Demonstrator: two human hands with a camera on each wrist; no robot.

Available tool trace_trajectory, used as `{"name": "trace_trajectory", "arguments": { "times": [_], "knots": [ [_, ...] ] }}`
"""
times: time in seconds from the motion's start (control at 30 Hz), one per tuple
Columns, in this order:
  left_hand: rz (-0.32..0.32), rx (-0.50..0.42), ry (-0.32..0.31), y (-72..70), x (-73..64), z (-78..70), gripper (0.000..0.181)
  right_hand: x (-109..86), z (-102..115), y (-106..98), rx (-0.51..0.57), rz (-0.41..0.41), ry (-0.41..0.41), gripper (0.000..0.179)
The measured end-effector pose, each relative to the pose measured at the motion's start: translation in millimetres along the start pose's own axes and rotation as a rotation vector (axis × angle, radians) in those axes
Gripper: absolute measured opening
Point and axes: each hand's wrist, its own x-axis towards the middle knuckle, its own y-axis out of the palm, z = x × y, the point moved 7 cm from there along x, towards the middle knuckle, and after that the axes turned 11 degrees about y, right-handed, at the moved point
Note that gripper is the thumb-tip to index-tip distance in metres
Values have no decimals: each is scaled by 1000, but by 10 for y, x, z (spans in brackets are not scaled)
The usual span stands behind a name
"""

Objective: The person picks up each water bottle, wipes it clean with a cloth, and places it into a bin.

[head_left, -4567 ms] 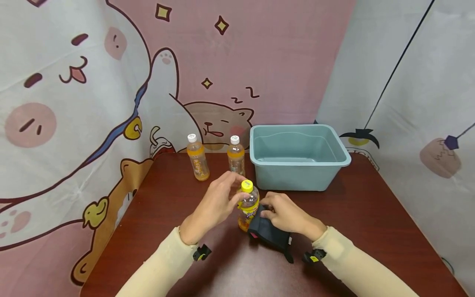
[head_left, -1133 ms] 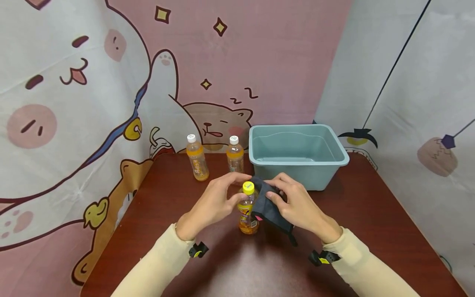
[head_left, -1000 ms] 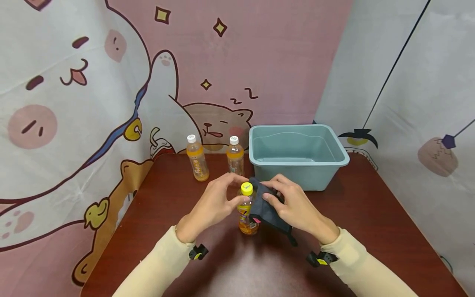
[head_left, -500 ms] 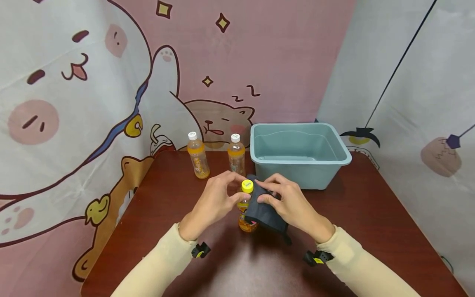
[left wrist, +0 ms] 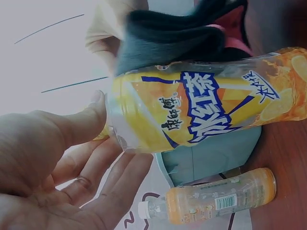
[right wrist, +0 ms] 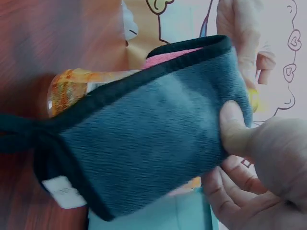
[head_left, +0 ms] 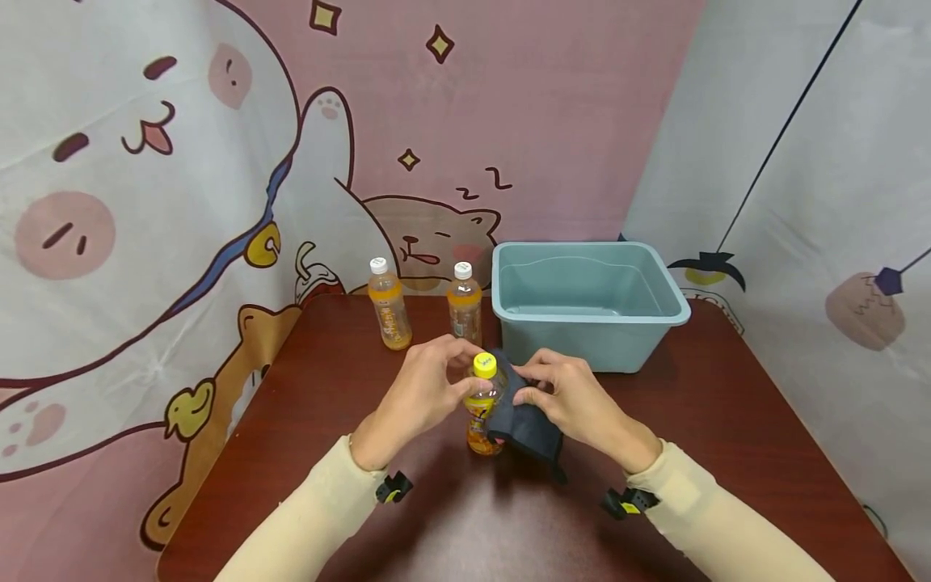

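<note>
The left hand (head_left: 429, 378) curls high round the yellow-capped bottle (head_left: 481, 412) upright on the table (head_left: 327, 396), the right hand (head_left: 578, 402) pinches the dark cloth (head_left: 525, 427) against its side, and one hard shove could topple it.

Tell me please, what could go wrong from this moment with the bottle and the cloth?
The left hand holds the yellow-capped bottle only around its neck, so it might tilt if the dark cloth pushes its side. The right hand pinches the cloth near one edge, with the rest hanging, so it could slip. The white-capped bottle near the tub stands just beyond the left hand and might get knocked over.
</note>
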Motion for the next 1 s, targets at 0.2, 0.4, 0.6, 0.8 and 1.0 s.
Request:
{"name": "trace_trajectory", "arguments": {
  "times": [0.2,0.4,0.6,0.8,1.0],
  "knots": [
    [-19,17,22,-21,4,-24,38,48,-156,227,-92,128,-33,36],
    [-12,26,5,-30,4,-28,37,81,-278,499,-198,209,-109,25],
    [-11,35,-14,-35,-8,-30,37,80,-377,674,-220,309,-92,27],
    [-15,39,-12,-37,-5,-45,38,84,-411,709,-182,313,-98,22],
    [-6,29,-23,-28,-8,-42,39,71,-439,650,-135,267,-59,21]
  ]
}}
